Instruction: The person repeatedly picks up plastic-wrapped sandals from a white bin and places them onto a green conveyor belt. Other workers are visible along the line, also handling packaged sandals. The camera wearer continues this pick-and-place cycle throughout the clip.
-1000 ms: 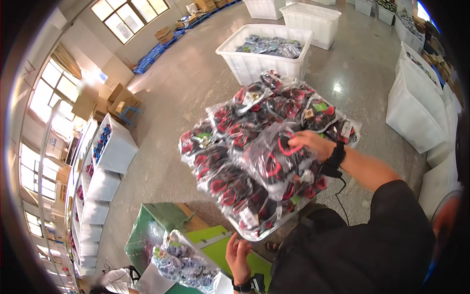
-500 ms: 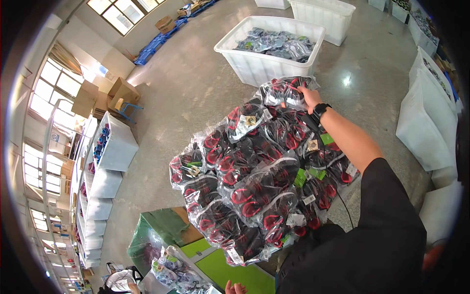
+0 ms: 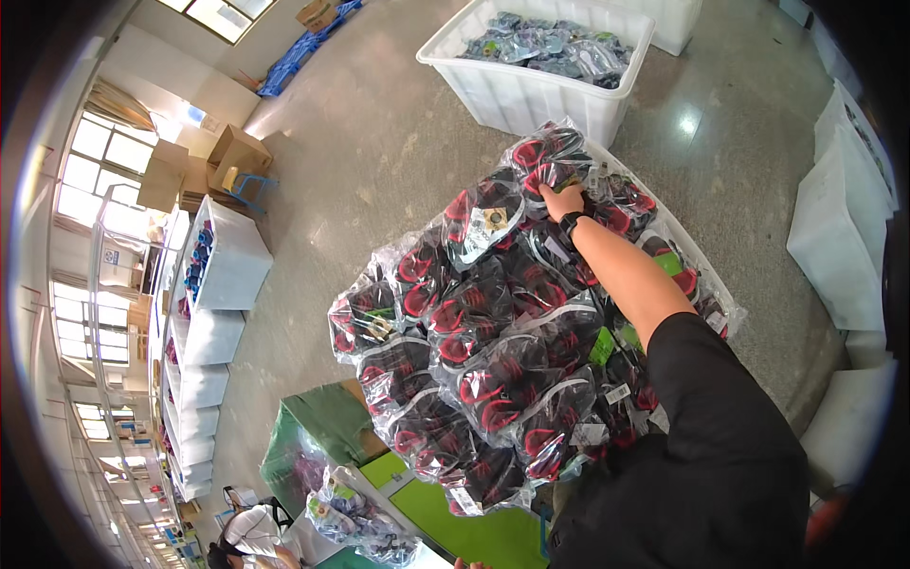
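Note:
A heap of black-and-red shoes in clear plastic bags (image 3: 493, 313) fills the middle of the view, piled above a white tub rim (image 3: 706, 261). My right hand (image 3: 566, 201) reaches to the far end of the heap. Its fingers are closed on a bagged pair of shoes (image 3: 548, 156) lying there. Several bags carry green or white tags. Just the fingertips of my left hand (image 3: 469, 564) show at the bottom edge, beside a bright green surface (image 3: 464, 526); the rest is cut off.
Beyond the heap stands a white tub (image 3: 540, 100) of bagged grey-blue goods. More white tubs line the left (image 3: 227, 261) and right (image 3: 839, 228). Bagged items (image 3: 355, 522) lie near the green surface. Another person (image 3: 256, 531) is at the lower left. Cardboard boxes (image 3: 232, 156) stand farther back.
My right hand has shifted left and slightly nearer, and the bagged shoes at the far end have turned. More tub rim shows on the right. My left hand has sunk mostly out of view.

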{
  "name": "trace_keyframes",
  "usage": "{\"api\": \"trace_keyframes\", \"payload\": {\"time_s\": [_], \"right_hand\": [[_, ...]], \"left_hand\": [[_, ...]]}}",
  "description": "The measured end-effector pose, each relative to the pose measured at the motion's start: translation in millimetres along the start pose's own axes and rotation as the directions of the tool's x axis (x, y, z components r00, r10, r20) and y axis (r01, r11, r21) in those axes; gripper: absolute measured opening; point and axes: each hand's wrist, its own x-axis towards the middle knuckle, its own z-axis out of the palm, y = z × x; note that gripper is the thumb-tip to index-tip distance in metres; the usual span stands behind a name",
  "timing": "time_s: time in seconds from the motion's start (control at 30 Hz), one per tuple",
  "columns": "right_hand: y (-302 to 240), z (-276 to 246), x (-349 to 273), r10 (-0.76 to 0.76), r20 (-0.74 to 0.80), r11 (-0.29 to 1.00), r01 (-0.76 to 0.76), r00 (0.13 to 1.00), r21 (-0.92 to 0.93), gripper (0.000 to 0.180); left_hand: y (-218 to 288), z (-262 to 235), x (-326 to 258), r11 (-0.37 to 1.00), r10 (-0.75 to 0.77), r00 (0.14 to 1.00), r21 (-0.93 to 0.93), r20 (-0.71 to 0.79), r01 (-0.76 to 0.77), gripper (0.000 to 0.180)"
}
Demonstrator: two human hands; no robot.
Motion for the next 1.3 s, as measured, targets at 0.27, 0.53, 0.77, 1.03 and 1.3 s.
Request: {"api": "trace_keyframes", "payload": {"time_s": [0.27,0.53,0.77,1.03,1.3], "right_hand": [[-12.3,-44.8,-12.7,0.036,0.239,0.972,-0.089,0.97,0.217,0.068],[-6.6,-124.8,-90.3,-0.066,0.573,0.946,-0.133,0.817,0.297,0.072],[16.0,-190.9,-217.0,-0.077,0.723,0.982,-0.073,0.687,0.175,0.026],[74.5,-206.3,-447.2,-0.122,0.778,0.989,0.011,0.617,0.147,0.034],[138.9,-129.2,-678.1,-0.001,0.984,0.996,0.085,0.177,-0.014,0.031]], "left_hand": [[23.1,14.5,-5.2,0.999,-0.017,0.999,0.041,0.037,0.015,0.048],[-8.0,0.2,27.9,0.975,0.134,0.985,0.162,0.113,-0.151,0.045],[-31.6,-30.7,53.7,0.998,0.055,0.988,-0.011,0.143,-0.054,0.038],[-125.2,-133.9,120.4,0.997,0.075,0.992,-0.034,0.097,-0.072,0.039],[-266.5,-309.8,193.4,1.0,-0.008,0.951,-0.009,-0.31,0.006,0.037]]}}
